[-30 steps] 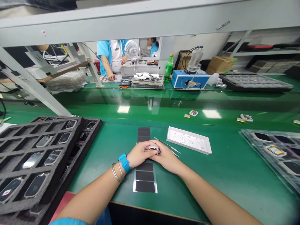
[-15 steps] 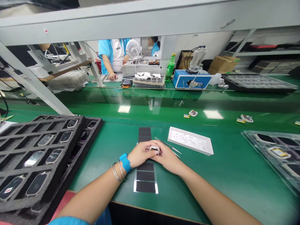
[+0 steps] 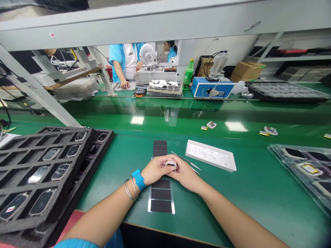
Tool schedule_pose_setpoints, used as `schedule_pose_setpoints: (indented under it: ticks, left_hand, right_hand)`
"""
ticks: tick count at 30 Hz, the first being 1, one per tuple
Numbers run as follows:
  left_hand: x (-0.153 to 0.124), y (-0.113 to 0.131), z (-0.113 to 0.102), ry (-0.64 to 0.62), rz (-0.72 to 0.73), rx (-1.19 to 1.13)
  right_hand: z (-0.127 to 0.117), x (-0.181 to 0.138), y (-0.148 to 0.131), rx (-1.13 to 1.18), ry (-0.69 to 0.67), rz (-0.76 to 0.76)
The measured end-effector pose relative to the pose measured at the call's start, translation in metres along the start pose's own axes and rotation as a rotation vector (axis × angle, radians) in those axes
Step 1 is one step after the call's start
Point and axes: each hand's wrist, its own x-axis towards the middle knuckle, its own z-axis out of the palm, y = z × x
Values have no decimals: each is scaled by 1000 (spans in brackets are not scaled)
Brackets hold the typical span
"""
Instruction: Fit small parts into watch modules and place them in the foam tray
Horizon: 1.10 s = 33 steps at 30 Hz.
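My left hand (image 3: 156, 170) and my right hand (image 3: 184, 173) meet at the middle of the green bench, both shut on a small white electronic part (image 3: 170, 165) with a yellow-and-dark label on top. My fingers hide most of it. Under my hands lies a strip of black rectangular pads on a backing sheet (image 3: 160, 196). Metal tweezers (image 3: 186, 161) rest just beyond my right hand, next to a white shallow tray (image 3: 210, 155) holding tiny dark bits. A blue wrist strap (image 3: 139, 179) and metal bangles circle my left wrist.
A black foam tray (image 3: 43, 165) of dark-screened devices fills the left, and a clear plastic tray (image 3: 302, 168) sits at the right. Beyond a grey shelf beam (image 3: 129, 24) are small parts, a blue machine (image 3: 211, 88), and a co-worker (image 3: 124, 62) in a blue sleeve.
My hands stay together on the small white part. The whole scene shifts slightly in view with my head.
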Motion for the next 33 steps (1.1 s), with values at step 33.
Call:
schedule_pose_setpoints:
  ticks: [33]
  left_hand:
    - [3,0,-5,79,15,-55]
  right_hand:
    - [1,3,5,116,0,-9]
